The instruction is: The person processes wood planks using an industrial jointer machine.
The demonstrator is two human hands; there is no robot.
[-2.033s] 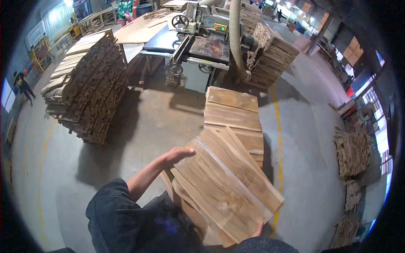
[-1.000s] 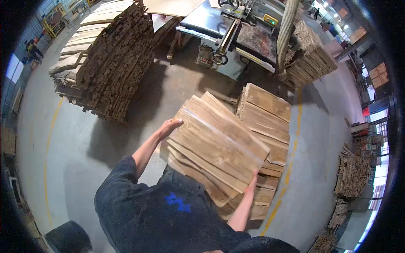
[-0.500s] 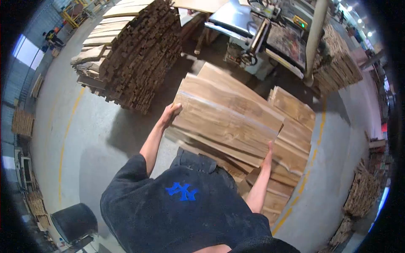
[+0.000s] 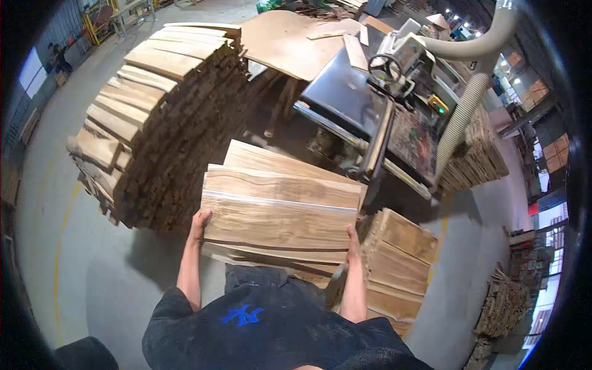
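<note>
Several wooden boards [image 4: 280, 225] lie edge to edge between my hands in front of my torso, with a pale stripe running lengthwise across them. My left hand [image 4: 200, 223] grips their left end, thumb on top and the other fingers hidden beneath. Against the right end presses my right hand [image 4: 352, 243], closed on the boards, its fingers mostly out of sight. Another board [image 4: 253, 154] sticks out at an angle beyond the far edge. To the right of my right hand stands a stack of similar boards [image 4: 398, 262].
A tall pile of planks [image 4: 135, 114] rises at the left. Ahead is a woodworking machine with a dark flat table [image 4: 348, 92], a handwheel [image 4: 385, 66] and a ribbed hose [image 4: 465, 111]. A broad tan sheet [image 4: 290, 43] lies behind. Another person [image 4: 60, 58] is far off left.
The boards have moved left in view and turned nearly level, away from the stack on the right. Both hands keep their hold. The view has tilted up, showing more of the machine.
</note>
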